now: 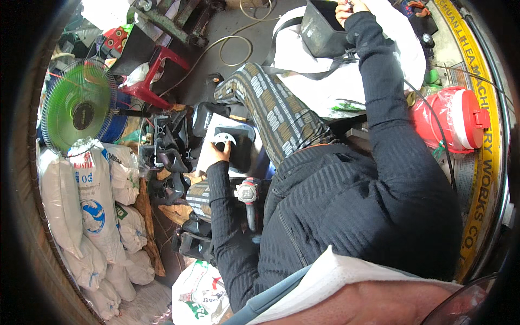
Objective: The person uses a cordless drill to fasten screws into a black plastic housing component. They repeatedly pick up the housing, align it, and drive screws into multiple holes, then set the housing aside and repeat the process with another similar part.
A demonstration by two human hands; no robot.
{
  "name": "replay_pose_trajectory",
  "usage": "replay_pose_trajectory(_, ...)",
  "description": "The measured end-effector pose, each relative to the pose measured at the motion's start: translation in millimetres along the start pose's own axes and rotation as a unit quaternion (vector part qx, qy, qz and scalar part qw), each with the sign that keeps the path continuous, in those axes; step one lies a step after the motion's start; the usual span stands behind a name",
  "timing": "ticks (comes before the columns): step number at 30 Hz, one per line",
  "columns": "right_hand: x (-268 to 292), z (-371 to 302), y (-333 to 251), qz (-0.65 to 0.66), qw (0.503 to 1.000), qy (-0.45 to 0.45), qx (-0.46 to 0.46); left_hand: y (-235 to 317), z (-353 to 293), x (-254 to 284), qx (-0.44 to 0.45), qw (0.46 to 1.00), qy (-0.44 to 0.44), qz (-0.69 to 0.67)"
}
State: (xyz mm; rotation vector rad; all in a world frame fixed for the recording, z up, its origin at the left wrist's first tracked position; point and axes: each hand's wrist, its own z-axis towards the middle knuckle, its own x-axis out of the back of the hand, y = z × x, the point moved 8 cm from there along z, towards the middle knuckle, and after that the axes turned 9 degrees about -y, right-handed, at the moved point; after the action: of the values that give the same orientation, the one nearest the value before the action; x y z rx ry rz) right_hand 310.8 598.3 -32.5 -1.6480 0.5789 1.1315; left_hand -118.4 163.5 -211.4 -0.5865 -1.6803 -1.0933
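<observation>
My left hand point(219, 153) has thumb and finger closed on a small white crescent-shaped part point(224, 138) with dark holes. Beneath it are a dark moulded piece point(244, 149) and a pale flat surface point(207, 157). A red and grey tool point(246, 192) with a grey handle lies nearer to me, by my left sleeve. My right arm stretches far forward, and my right hand point(351, 7) is at the rim of a black bin point(319, 35). Its fingers are curled together, partly cut off by the picture's top edge; what they hold cannot be made out.
On the left stand a green fan point(81, 108) and stacked white sacks point(95, 200). Black moulded parts point(168, 149) are heaped beside my left arm. A red stool point(160, 78) stands farther back. The bin rests on a large white bag point(303, 81); a red cooler point(441, 119) is at right.
</observation>
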Motion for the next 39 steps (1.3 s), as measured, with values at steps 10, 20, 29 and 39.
replay_pose_trajectory(10, 5, 0, -2, 0.049, 0.999, -0.015, 0.008, 6, -4, 7, -0.015, 1.000, -0.005, 0.011)
replay_pose_trajectory(20, 11, -1, -3, 0.064, 0.998, -0.015, 0.008, 19, -6, 16, 0.033, 0.996, -0.068, 0.043)
replay_pose_trajectory(29, 15, 0, 1, 0.078, 0.997, -0.010, 0.009, 18, -5, 12, 0.048, 0.994, -0.078, 0.061)
replay_pose_trajectory(39, -26, -37, 3, 0.228, 0.963, 0.078, 0.123, 20, -1, 12, 0.001, 0.997, -0.072, 0.031)
